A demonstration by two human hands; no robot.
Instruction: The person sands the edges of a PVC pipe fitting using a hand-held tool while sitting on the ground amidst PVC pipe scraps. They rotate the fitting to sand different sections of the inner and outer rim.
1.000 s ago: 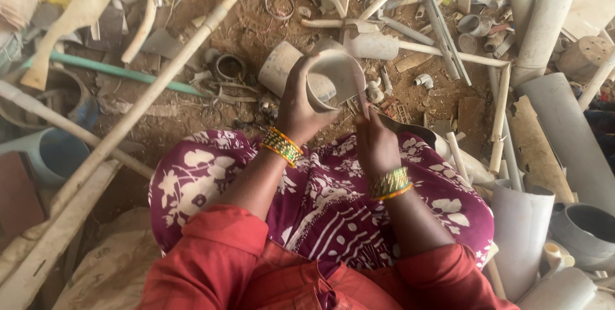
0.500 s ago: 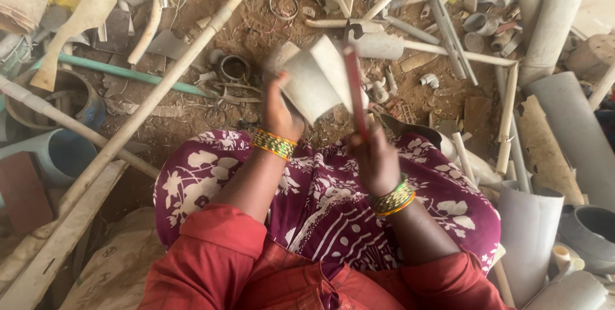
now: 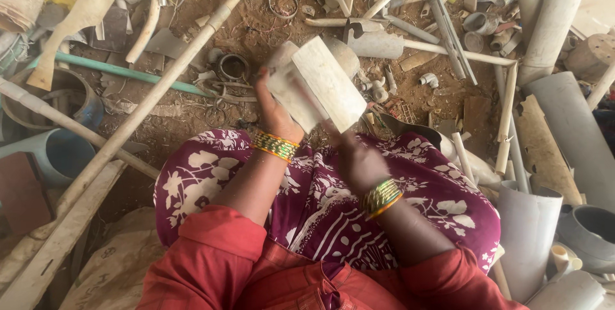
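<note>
Holding a cut piece of pale pipe (image 3: 318,89) at frame centre, above the lap: left hand (image 3: 277,113) is clamped on its left edge. I see the right hand (image 3: 359,159) just below it, blurred; its grip I cannot tell. Piece looks detached; any trimming left is unclear.

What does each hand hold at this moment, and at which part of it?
The left hand holds a short, wide piece of pale pipe by its lower left end. The right hand is blurred below the pipe; whether it holds anything cannot be told.
</note>
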